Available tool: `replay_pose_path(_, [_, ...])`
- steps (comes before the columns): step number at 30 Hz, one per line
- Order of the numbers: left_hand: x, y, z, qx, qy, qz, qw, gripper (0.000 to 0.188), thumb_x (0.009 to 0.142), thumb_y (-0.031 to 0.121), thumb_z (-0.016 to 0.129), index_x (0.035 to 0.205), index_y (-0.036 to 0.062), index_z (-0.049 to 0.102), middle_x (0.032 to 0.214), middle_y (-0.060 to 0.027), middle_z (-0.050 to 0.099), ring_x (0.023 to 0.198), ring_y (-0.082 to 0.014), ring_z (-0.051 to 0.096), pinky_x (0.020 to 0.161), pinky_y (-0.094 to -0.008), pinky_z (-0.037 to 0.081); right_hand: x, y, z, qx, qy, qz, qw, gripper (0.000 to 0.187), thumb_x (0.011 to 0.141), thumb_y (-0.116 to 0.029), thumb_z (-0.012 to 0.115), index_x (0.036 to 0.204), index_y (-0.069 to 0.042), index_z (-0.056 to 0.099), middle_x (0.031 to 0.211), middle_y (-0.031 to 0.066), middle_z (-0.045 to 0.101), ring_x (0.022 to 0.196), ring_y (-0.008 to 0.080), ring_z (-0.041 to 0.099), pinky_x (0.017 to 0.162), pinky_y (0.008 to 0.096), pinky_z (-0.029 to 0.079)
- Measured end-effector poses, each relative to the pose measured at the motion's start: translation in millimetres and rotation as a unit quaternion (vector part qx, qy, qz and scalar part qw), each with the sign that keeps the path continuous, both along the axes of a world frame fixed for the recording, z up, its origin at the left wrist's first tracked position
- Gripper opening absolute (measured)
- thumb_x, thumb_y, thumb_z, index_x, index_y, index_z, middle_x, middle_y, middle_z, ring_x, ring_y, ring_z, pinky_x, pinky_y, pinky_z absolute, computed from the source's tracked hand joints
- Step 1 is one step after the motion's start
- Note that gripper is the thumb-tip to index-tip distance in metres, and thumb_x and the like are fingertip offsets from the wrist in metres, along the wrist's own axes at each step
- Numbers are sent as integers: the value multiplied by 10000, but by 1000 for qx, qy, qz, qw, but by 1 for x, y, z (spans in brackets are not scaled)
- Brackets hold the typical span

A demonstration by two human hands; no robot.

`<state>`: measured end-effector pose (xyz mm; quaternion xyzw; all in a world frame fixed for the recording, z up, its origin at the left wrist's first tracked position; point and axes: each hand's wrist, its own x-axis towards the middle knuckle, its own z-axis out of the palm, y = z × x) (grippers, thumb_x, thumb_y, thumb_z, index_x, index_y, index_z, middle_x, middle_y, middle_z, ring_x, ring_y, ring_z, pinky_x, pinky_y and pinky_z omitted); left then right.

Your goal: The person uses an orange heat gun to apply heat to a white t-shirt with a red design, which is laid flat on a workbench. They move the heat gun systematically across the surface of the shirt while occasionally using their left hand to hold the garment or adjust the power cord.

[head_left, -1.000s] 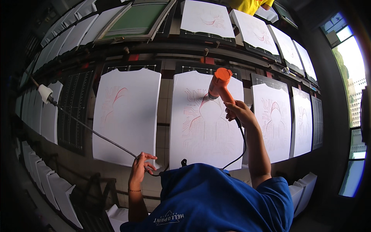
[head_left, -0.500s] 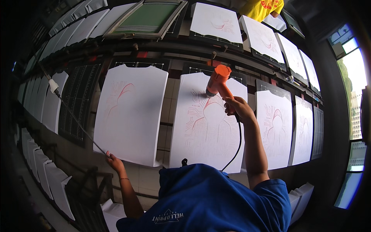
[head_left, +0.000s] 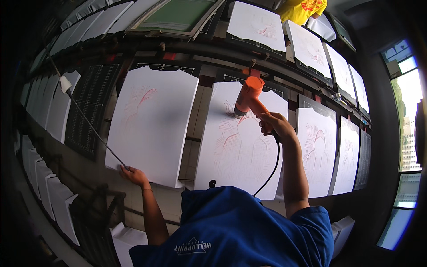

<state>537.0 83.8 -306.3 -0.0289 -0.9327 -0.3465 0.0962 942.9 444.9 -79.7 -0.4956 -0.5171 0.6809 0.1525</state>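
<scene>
My right hand is wrapped round the handle of an orange heat gun. Its dark nozzle points down at the upper part of a white T-shirt with red line print, laid on a dark board; I cannot tell the gap between them. A black cord runs from the handle toward my body. My left hand holds a dark cable by the lower edge of another white T-shirt, which has a fainter red print. The cable stretches up left to a white connector.
More printed white shirts lie on boards to the right. Beyond a dark rail, a green-meshed screen frame stands among further shirts. A person in a yellow shirt is at the far side. Windows line the right.
The view has shifted slightly. The heat gun's nozzle has moved a little nearer to me over the shirt. My left hand has shifted slightly right along the other shirt's lower edge, still holding the cable.
</scene>
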Motion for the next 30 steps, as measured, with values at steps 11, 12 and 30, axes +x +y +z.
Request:
replay_pose_path(11, [-6,-4,-13,25,16,8,1000,425,985,150,381,1388,19,418,1462,-284,292,1353,-401,330,1080,-452,353,-5,-21,0,23,-31,27,999,305,912,-290,606,959,11,587,772,41,578,667,131,599,633,273,502])
replay_pose_path(12, [-10,-10,-20,8,23,13,1000,427,986,152,382,1390,18,416,1461,-282,297,1350,-400,334,1084,-454,346,-8,-13,2,10,-11,39,999,303,911,-295,606,953,5,589,775,43,581,673,134,607,635,272,502])
replay_pose_path(30, [-12,-12,-24,-24,16,-20,999,458,1011,213,372,1428,25,353,1485,-292,263,1409,-404,221,1130,-468,252,-47,12,-30,44,44,54,997,343,936,-324,601,1012,9,569,798,52,598,665,120,601,618,264,499])
